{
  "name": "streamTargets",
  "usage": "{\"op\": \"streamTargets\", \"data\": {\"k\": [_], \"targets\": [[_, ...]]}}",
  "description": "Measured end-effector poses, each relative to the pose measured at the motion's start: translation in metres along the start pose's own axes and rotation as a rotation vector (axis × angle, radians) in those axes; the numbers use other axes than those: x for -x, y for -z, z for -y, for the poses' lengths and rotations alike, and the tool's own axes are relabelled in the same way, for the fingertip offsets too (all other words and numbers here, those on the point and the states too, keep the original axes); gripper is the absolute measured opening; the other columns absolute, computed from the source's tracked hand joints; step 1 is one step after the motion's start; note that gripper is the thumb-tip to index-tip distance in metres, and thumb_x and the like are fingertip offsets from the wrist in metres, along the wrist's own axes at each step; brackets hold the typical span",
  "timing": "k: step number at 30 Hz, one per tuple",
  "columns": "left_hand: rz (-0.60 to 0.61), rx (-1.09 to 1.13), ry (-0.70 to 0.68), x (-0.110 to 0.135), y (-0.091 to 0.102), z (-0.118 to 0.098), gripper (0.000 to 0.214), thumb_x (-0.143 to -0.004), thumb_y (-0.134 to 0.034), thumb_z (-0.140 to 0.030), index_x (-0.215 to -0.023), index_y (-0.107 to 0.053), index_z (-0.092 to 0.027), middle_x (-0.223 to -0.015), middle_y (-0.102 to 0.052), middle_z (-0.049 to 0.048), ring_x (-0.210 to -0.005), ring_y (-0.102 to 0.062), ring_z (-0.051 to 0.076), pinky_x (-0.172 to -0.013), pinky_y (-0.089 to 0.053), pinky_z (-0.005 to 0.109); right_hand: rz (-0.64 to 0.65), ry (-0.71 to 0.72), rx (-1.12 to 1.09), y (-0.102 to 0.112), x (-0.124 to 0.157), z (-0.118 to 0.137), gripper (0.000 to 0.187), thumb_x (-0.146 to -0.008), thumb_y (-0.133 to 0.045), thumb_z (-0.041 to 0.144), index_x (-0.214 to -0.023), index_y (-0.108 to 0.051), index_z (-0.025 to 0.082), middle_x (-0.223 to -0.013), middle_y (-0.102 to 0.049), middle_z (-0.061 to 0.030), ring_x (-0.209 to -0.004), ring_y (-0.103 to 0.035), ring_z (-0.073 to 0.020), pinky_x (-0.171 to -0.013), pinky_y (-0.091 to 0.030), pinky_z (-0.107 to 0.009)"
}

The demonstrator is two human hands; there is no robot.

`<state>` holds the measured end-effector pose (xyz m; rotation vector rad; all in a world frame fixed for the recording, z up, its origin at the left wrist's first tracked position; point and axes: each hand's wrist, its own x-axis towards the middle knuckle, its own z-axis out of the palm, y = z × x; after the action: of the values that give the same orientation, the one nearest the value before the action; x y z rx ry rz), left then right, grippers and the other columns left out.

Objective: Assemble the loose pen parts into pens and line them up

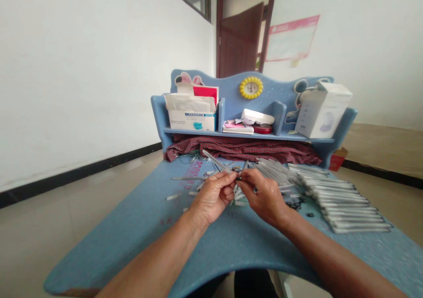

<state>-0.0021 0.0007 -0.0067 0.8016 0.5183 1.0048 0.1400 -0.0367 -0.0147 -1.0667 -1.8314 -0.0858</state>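
Over the middle of a blue desk [211, 240], my left hand [213, 196] is closed around a thin clear pen tube [216, 160] that slants up and to the left. My right hand [264, 196] pinches a small dark part at the tube's near end, where both sets of fingertips meet. A loose heap of similar tubes [274, 170] lies just behind my hands. To the right, a long row of tubes [343, 199] lies side by side.
A few short pieces [173, 196] lie scattered left of my hands. At the back stands a blue shelf [247, 135] with a tissue box [191, 113], a yellow clock [251, 87] and a white box [322, 110]. Red checked cloth [241, 150] lies beneath it.
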Motion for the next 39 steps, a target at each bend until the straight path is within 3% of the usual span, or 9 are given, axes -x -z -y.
{"op": "streamTargets", "data": {"k": [4, 7, 12, 14, 20, 27, 31, 36, 39], "targets": [[0.002, -0.018, -0.012, 0.001, -0.001, 0.0, 0.025, -0.056, -0.08, -0.018, -0.07, -0.062, -0.008, -0.051, -0.049, -0.0056, -0.039, -0.038, -0.001, -0.036, -0.029, 0.009, 0.022, -0.054, -0.023, 0.0, 0.002, 0.001, 0.013, -0.087, -0.047, 0.026, -0.082, -0.057, 0.019, -0.066, -0.061, -0.0015, -0.056, -0.056, -0.0116, -0.056, -0.042, -0.022], [0.004, -0.044, -0.021, 0.001, -0.001, 0.0, 0.026, -0.055, -0.081, -0.019, -0.071, -0.063, -0.008, -0.052, -0.049, -0.0053, -0.038, -0.037, -0.001, -0.036, -0.028, 0.01, 0.063, -0.174, -0.162, -0.003, 0.003, 0.004, 0.019, -0.088, -0.045, 0.029, -0.079, -0.058, 0.018, -0.063, -0.058, -0.0006, -0.053, -0.054, -0.0107, -0.054, -0.041, -0.022], [0.01, -0.104, -0.059, 0.0, -0.001, 0.0, 0.024, -0.056, -0.08, -0.021, -0.067, -0.063, -0.008, -0.052, -0.05, -0.0042, -0.038, -0.036, -0.001, -0.036, -0.027, 0.011, 0.235, -0.59, -0.775, -0.008, 0.001, 0.009, 0.034, -0.086, -0.043, 0.048, -0.074, -0.051, 0.017, -0.053, -0.059, 0.0004, -0.036, -0.051, -0.0101, -0.038, -0.04, -0.022], [0.003, -0.126, -0.062, 0.0, 0.0, 0.0, 0.024, -0.057, -0.079, -0.022, -0.067, -0.062, -0.008, -0.053, -0.052, -0.0034, -0.038, -0.036, -0.001, -0.035, -0.026, 0.011, 0.283, -0.676, -0.921, -0.009, 0.0, 0.009, 0.038, -0.085, -0.043, 0.052, -0.077, -0.05, 0.016, -0.052, -0.06, 0.0, -0.033, -0.051, -0.0107, -0.035, -0.039, -0.022], [-0.048, -0.129, -0.077, -0.001, 0.001, 0.001, 0.026, -0.054, -0.081, -0.023, -0.066, -0.062, -0.009, -0.049, -0.046, -0.0066, -0.037, -0.034, -0.002, -0.035, -0.023, 0.011, 0.181, -0.666, -0.881, -0.011, 0.0, 0.008, 0.038, -0.071, -0.064, 0.051, -0.077, -0.046, 0.018, -0.049, -0.06, 0.0037, -0.031, -0.049, -0.0091, -0.032, -0.038, -0.018], [-0.022, -0.165, -0.053, -0.001, 0.001, 0.001, 0.023, -0.058, -0.078, -0.022, -0.061, -0.059, -0.009, -0.05, -0.049, -0.0046, -0.036, -0.033, -0.002, -0.034, -0.021, 0.012, 0.272, -0.787, -0.991, -0.011, 0.001, 0.01, 0.042, -0.078, -0.05, 0.058, -0.076, -0.05, 0.016, -0.048, -0.061, 0.0002, -0.03, -0.05, -0.0105, -0.03, -0.038, -0.019], [-0.041, -0.153, -0.067, -0.002, 0.003, 0.002, 0.021, -0.059, -0.078, -0.021, -0.066, -0.062, -0.009, -0.049, -0.044, -0.0067, -0.037, -0.032, -0.002, -0.035, -0.023, 0.011, 0.189, -0.769, -1.002, -0.011, 0.001, 0.01, 0.038, -0.07, -0.065, 0.05, -0.078, -0.047, 0.017, -0.049, -0.062, 0.0013, -0.03, -0.05, -0.0099, -0.031, -0.038, -0.018], [-0.019, -0.179, -0.059, -0.002, 0.005, 0.005, 0.021, -0.061, -0.076, -0.022, -0.063, -0.06, -0.009, -0.053, -0.051, -0.0031, -0.037, -0.033, -0.002, -0.035, -0.022, 0.012, 0.254, -0.849, -1.076, -0.011, 0.001, 0.009, 0.04, -0.076, -0.053, 0.056, -0.078, -0.051, 0.015, -0.049, -0.063, -0.0017, -0.029, -0.05, -0.0109, -0.03, -0.039, -0.019], [-0.042, -0.177, -0.065, -0.003, 0.005, 0.005, 0.021, -0.06, -0.077, -0.022, -0.064, -0.061, -0.009, -0.05, -0.047, -0.0052, -0.037, -0.032, -0.002, -0.035, -0.022, 0.012, 0.228, -0.85, -1.062, -0.01, 0.0, 0.009, 0.039, -0.071, -0.062, 0.052, -0.081, -0.049, 0.017, -0.05, -0.064, -0.0008, -0.03, -0.051, -0.011, -0.03, -0.038, -0.019]]}}
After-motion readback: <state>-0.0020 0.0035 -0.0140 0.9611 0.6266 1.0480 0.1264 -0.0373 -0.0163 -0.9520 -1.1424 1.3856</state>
